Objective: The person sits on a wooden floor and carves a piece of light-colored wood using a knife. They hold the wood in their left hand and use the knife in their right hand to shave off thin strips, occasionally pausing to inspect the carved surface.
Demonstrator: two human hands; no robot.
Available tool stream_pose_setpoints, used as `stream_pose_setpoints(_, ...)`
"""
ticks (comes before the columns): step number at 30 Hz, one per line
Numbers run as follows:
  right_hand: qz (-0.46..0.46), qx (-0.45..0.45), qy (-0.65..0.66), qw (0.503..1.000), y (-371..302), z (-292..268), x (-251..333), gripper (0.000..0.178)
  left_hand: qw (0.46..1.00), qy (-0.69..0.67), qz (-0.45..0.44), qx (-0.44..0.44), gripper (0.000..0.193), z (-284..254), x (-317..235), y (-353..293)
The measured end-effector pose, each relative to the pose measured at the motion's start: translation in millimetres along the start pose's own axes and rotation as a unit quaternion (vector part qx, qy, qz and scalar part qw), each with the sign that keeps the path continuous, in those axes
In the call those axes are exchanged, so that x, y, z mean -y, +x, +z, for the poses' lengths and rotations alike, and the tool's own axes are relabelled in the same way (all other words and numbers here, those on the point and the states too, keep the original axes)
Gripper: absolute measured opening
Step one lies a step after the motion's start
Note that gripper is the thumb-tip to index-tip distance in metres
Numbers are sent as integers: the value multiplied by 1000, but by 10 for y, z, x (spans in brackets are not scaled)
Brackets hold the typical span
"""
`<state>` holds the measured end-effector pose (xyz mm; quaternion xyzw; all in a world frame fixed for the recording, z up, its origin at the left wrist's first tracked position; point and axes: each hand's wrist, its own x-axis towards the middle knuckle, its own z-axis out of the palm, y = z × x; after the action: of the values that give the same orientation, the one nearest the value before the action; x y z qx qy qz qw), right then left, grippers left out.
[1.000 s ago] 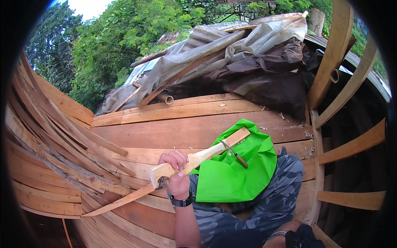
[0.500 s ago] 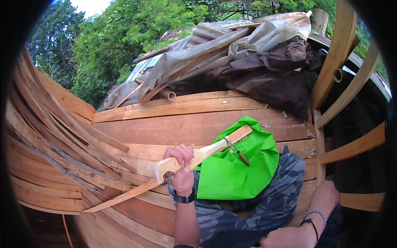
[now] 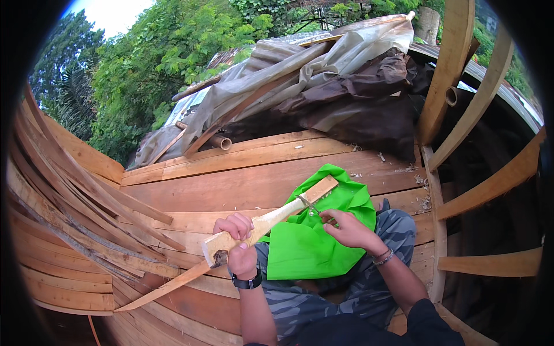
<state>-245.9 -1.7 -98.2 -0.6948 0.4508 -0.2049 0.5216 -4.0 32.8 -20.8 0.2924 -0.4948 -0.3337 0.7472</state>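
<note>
My left hand [image 3: 236, 230], with a dark band at the wrist, is closed around the wide near end of a carved pale wooden piece [image 3: 270, 219]. A dark, rough patch marks that end. The piece slopes up to the right over a bright green cloth [image 3: 306, 248] spread on my lap. Across its far part lies a thin metal tool [image 3: 307, 203]. My right hand [image 3: 349, 229] is at that tool, its fingers closed where the wooden handle was seen; the handle is now hidden by them.
I sit on a plank floor [image 3: 248, 184] with scattered shavings [image 3: 424, 202]. Long wooden strips [image 3: 86, 179] curve along the left. Upright and slanted timbers [image 3: 450, 69] stand at right beside a dark gap. Grey and dark sheeting [image 3: 358, 86] and a bamboo pole [image 3: 222, 142] lie beyond.
My right hand has come up from the lower right to the tool's handle. The left hand keeps its hold on the wooden piece. The whole view has shifted slightly.
</note>
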Motion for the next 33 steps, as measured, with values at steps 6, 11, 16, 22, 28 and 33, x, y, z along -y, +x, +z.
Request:
stream_pose_setpoints(6,209,-131,-261,933,722,1049,-1450,38,999,10,31,-8,24,-5,-27,-176)
stream_pose_setpoints(11,63,-96,-208,971,657,1163,-1358,26,996,18,55,-66,23,-154,-3,-383)
stream_pose_setpoints(16,-71,-119,-168,976,409,1279,-916,19,993,33,78,-81,22,-222,-4,-446)
stream_pose_setpoints(22,-6,-143,-190,971,410,1083,-757,21,992,44,93,-73,23,-143,-8,-436)
stream_pose_setpoints(28,27,-142,-172,975,471,895,-841,28,995,40,85,-40,24,-69,2,-449)
stream_pose_setpoints(33,-62,-130,-135,980,317,997,-560,30,994,46,76,-58,24,-95,-27,-514)
